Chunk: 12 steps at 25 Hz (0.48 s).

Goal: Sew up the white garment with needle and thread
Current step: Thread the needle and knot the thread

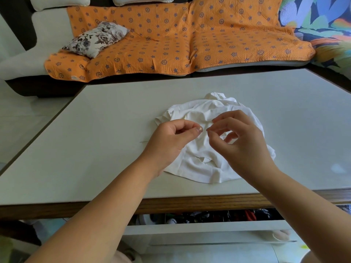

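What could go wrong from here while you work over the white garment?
The left hand and right hand seem to pinch something too small to see; if it slips, it could vanish in the crumpled white garment. The garment lies near the table edge above an open drawer, so anything dropped might fall into its clutter.

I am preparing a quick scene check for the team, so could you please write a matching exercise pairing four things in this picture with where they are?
Things:
1 white garment
2 floral cushion
3 orange cover
4 drawer

Places:
A spread over the sofa
B pulled open under the table
C crumpled on the table
D lying on the orange cover

Pairs: 1-C, 2-D, 3-A, 4-B.
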Available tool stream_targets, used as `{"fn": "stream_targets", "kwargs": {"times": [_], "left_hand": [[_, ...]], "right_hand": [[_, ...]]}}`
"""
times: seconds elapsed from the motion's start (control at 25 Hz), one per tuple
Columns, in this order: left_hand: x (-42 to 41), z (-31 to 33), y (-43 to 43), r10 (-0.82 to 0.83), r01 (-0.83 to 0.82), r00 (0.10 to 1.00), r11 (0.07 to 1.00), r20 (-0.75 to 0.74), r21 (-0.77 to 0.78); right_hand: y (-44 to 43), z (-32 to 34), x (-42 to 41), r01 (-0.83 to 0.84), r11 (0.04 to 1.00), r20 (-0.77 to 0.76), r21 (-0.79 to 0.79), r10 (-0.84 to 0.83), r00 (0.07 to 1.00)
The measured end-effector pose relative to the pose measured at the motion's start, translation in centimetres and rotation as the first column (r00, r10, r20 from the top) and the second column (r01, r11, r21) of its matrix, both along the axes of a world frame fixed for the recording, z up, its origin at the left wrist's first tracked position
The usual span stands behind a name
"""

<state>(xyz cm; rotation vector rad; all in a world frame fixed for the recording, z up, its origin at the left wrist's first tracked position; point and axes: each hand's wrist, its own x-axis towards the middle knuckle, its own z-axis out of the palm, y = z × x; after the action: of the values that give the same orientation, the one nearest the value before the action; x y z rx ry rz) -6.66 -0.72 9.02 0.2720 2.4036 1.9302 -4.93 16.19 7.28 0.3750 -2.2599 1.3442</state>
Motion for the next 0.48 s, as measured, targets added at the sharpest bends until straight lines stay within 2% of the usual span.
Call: {"fn": "stream_targets", "kwargs": {"times": [0.48], "left_hand": [[0.07,-0.14,0.11,-0.013,0.013,1.0,1.0,-0.004,-0.015]], "right_hand": [[-0.56,-0.55,-0.3,0.059,0.998,-0.043,0.026,-0.058,0.997]]}}
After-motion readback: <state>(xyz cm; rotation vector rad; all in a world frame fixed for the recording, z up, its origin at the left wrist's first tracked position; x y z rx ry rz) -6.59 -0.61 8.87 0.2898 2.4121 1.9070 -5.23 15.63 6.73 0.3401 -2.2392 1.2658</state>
